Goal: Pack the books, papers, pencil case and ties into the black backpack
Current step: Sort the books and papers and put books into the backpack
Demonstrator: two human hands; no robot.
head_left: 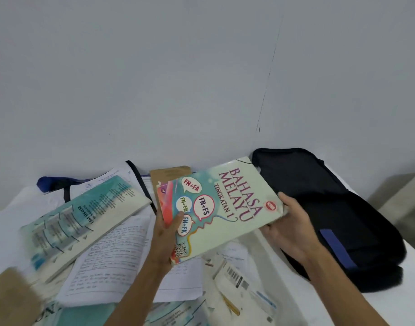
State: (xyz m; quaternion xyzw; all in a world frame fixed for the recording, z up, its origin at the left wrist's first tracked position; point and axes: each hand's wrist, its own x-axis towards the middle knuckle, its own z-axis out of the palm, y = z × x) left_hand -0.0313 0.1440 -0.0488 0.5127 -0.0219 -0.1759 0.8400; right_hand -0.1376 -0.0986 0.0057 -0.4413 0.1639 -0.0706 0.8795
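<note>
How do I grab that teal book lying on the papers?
Take the teal book by its long page edge, coming from the near right: that edge faces you and sits raised above the papers, so fingers probably slip under.

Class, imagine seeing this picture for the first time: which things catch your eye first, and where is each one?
The colourful Bahasa Melayu book stands out in the middle, held by the left hand and the right hand. Right of it lies the black backpack. Handwritten papers and a teal book are scattered on the left.
</note>
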